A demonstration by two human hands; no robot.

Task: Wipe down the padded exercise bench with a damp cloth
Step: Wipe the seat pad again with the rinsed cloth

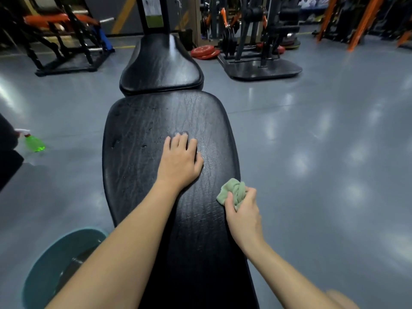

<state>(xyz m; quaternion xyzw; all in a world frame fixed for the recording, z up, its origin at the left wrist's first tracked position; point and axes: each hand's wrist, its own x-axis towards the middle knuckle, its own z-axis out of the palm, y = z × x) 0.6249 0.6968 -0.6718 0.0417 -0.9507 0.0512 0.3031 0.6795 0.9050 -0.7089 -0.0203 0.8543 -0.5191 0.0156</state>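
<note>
The black padded bench [138, 166] stretches away from me, its long back pad in front and the smaller seat pad [160, 63] beyond. Water drops glisten on the pad's upper left part. My left hand [179, 162] lies flat on the middle of the back pad, fingers straight and pointing forward. My right hand [243, 214] grips a bunched pale green cloth [233, 192] and holds it against the pad's right edge.
A teal basin [44, 264] holding water stands on the floor at the lower left, beside the bench. A green spray bottle [33, 142] lies on the grey floor to the left. Weight racks, red plates [205, 52] and machines stand at the back.
</note>
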